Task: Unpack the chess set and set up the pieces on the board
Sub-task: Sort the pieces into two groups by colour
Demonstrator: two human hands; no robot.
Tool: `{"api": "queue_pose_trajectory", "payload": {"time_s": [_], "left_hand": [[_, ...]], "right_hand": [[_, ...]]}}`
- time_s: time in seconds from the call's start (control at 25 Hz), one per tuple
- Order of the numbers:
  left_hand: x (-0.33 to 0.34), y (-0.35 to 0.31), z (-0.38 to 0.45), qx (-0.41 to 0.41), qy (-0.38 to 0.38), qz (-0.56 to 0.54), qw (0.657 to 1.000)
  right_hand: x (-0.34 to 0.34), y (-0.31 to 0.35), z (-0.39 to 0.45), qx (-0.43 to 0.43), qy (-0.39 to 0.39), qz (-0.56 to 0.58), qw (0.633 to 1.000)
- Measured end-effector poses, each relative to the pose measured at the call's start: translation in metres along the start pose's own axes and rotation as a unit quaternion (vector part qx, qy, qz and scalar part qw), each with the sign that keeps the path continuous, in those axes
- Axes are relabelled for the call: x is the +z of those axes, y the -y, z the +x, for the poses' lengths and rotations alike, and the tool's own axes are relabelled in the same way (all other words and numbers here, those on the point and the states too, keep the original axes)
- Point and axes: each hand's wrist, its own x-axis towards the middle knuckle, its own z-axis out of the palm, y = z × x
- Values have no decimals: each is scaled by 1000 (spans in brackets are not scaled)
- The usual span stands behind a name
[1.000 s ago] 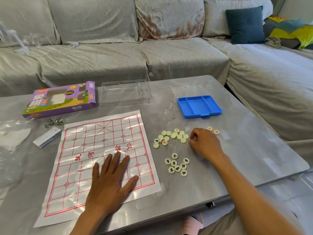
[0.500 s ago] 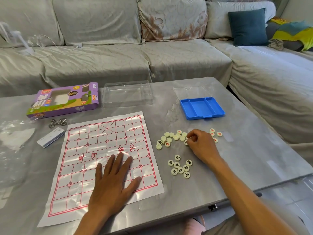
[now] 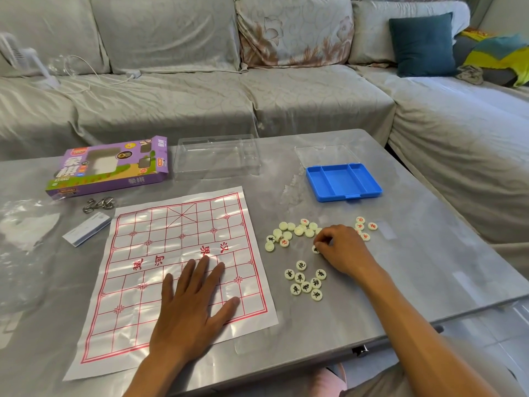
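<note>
While the left hand (image 3: 191,303) lies flat on the board (image 3: 160,233), the right hand (image 3: 340,247) pinches a piece (image 3: 315,249); its wrist could scatter the near pieces (image 3: 306,280).

The right hand (image 3: 342,249) has drawn back from the far cluster of pieces (image 3: 294,232) toward the person, its fingers (image 3: 323,243) now curled over a single piece (image 3: 315,249) that sits apart from that cluster, on the tabletop (image 3: 429,253) between it and the nearer group of black-lettered pieces (image 3: 306,280). More red-lettered pieces (image 3: 365,226) beyond the knuckles are now uncovered.
</note>
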Motion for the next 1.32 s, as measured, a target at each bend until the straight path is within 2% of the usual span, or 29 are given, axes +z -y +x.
{"api": "queue_pose_trajectory", "payload": {"time_s": [0.12, 0.16, 0.28, 0.32, 0.48, 0.68, 0.84, 1.08, 1.24, 1.32], "left_hand": [[1, 1, 0, 5, -3, 2, 1000], [2, 1, 0, 5, -5, 4, 1000], [3, 1, 1, 4, 2, 11, 1000], [3, 1, 1, 4, 1, 9, 1000], [1, 1, 0, 1, 0, 0, 1000], [0, 1, 0, 1, -3, -2, 1000], [1, 1, 0, 3, -3, 0, 1000], [2, 1, 0, 1, -1, 2, 1000], [2, 1, 1, 4, -5, 4, 1000], [3, 2, 0, 4, -4, 3, 1000]], "right_hand": [[-8, 1, -1, 10, 120, 28, 992], [-8, 0, -1, 8, 116, 35, 993], [-1, -2, 0, -9, -30, -34, 999], [3, -3, 1, -14, -51, -66, 996], [7, -7, 7, -13, -49, -73, 996], [1, -9, 9, 17, -41, 37, 998], [-1, -12, 7, 26, -40, 49, 998], [0, -5, 2, -18, -3, -34, 999], [-3, -10, 5, 28, -85, -117, 989], [3, -3, 6, -19, -90, -107, 990]]}}
